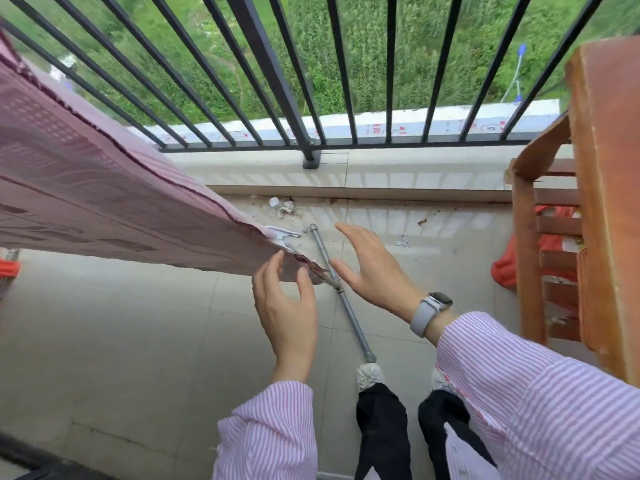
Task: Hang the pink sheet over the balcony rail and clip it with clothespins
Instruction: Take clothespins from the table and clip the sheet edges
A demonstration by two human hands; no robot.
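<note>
While the pink sheet (86,188) stretches in from my left, both hands hover at its corner.
A white clothespin (282,237) sits on that corner; my left hand (287,306) and right hand (374,268) are spread, gripping nothing, before the balcony rail (266,64).

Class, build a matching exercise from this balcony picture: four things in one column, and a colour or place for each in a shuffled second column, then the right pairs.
Things
1. pink sheet
2. metal rod
3. watch
4. wooden stool

Descriptions
A. on the right wrist
B. lying on the floor tiles
C. standing at the right edge of the view
D. stretching in from the left, with a white clothespin at its corner

Pairs: 1-D, 2-B, 3-A, 4-C
</note>
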